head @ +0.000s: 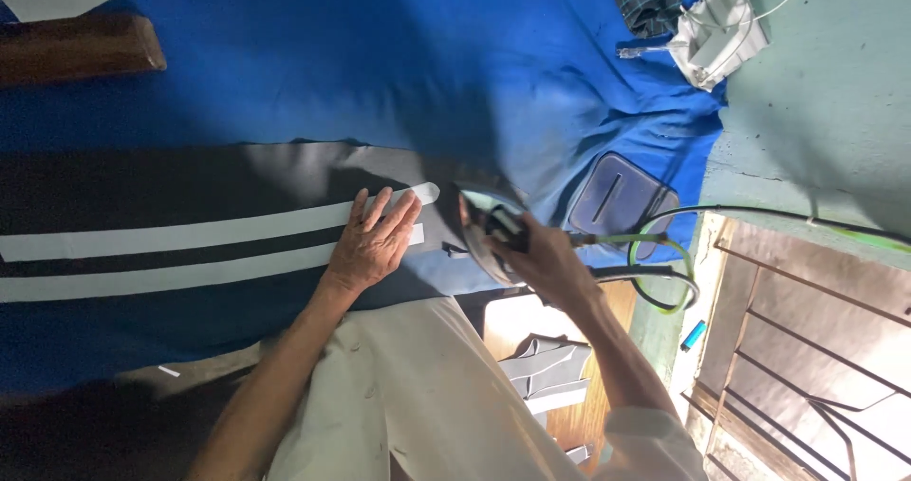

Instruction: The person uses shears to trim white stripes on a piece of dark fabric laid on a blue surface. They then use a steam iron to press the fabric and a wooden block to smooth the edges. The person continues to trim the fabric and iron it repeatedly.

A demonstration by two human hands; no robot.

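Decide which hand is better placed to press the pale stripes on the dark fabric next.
Right, probably: the right hand already grips the iron beside the stripes, while the left hand lies flat, holding the dark fabric.

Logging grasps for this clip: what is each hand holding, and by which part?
The right hand grips the clothes iron by its handle. The left hand holds nothing; it lies flat on the dark striped garment.

The left hand (372, 242) lies flat, fingers spread, while the right hand (541, 263) seems curled in a grip.
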